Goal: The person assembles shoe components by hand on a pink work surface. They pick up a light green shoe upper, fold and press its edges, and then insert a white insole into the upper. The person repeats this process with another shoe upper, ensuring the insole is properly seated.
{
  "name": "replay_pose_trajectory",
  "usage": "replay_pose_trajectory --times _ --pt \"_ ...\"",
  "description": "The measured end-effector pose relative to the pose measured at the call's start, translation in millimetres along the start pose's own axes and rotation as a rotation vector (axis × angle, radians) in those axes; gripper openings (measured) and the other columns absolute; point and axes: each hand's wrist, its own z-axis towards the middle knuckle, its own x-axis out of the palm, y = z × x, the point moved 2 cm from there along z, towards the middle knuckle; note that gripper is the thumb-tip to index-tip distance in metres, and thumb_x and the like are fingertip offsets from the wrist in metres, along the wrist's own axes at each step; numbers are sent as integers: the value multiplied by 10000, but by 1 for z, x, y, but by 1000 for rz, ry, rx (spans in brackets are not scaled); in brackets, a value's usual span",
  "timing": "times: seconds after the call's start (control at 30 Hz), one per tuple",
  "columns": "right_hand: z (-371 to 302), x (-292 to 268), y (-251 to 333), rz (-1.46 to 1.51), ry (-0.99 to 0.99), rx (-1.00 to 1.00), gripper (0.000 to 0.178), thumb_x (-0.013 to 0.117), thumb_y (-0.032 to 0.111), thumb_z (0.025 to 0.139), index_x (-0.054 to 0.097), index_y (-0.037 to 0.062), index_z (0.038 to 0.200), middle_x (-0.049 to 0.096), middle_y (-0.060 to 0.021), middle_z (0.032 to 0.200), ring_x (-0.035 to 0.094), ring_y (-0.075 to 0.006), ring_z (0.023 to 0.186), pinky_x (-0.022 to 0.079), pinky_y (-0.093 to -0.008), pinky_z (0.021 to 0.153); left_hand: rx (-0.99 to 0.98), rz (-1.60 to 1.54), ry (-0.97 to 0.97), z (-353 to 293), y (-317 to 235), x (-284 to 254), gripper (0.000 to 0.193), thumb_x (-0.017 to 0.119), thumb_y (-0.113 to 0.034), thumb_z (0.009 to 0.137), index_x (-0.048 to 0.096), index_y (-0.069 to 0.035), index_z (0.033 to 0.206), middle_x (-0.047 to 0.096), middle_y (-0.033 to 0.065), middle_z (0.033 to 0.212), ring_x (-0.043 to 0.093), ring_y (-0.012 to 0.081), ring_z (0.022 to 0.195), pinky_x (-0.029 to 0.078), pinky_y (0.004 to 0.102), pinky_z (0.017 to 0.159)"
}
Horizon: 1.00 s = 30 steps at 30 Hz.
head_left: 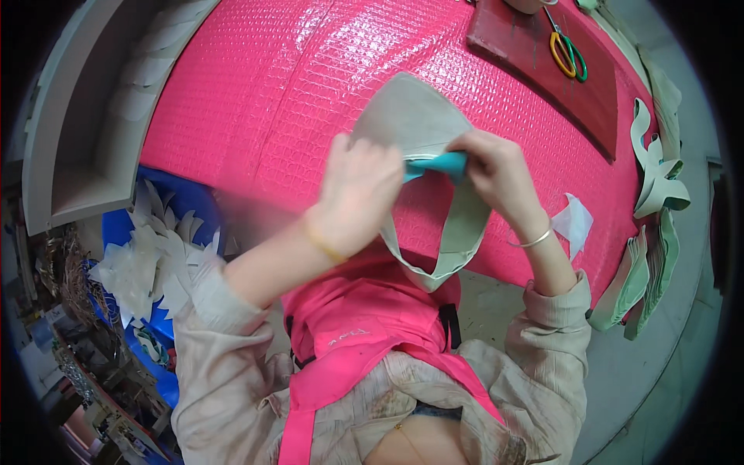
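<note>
A pale grey-green shoe upper (pixel 411 116) is held above the pink table, its broad rounded part away from me and its band looping down toward my apron. My left hand (pixel 360 190), somewhat blurred, is closed in a fist at the left side of the upper. On the other side, my right hand (pixel 500 174) pinches the upper's edge between thumb and fingers. A bright teal strip (pixel 442 163) stretches between the two hands, bent and partly covered by the fingers. My left fingertips are turned out of sight.
The pink table cover (pixel 263 101) is glossy. A dark red board (pixel 535 70) bears scissors (pixel 570 58) with yellow and green handles. Near my right forearm lies a white scrap (pixel 573 225). Pale green pieces (pixel 659 263) hang at the right edge. A blue bin (pixel 167 322) holds offcuts.
</note>
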Motion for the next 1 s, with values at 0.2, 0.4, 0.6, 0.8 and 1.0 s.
replay_pose_trajectory --times 0.2,0.4,0.6,0.8,1.0 --pt "-51 18 -31 487 149 508 158 624 11 713 589 10 867 598 -59 781 598 -176 749 471 -287 673 136 -356 -156 -60 44 25 203 697 -99 624 552 -88 766 567 14 737 568 190 865 258 487 1021" --pt "6 31 -2 468 127 191 210 597 -43 677 608 5 881 610 -119 790 613 -205 766 473 -304 717 -154 -736 -245 -27 49 37 238 721 -84 634 604 -89 842 579 10 752 566 181 864 252 461 1026" --pt "44 34 13 460 8 226 226 588 -1 735 645 47 948 636 -99 790 602 -125 781 476 -264 693 -69 -371 -810 -52 35 6 270 686 -211 722 586 -31 897 593 109 872 565 328 784 351 461 906" --pt "78 31 -15 704 148 529 205 644 145 781 650 -10 914 657 -58 747 591 -97 664 477 -252 612 106 -810 222 -96 3 21 220 650 -242 761 616 -29 715 541 98 600 555 249 591 444 344 600" --pt "76 12 7 90 22 -36 299 681 123 688 599 36 962 602 -75 897 571 -209 864 449 -316 786 -271 -1203 -111 -113 -5 48 105 572 -86 795 619 -6 746 555 115 628 557 285 631 433 327 610"
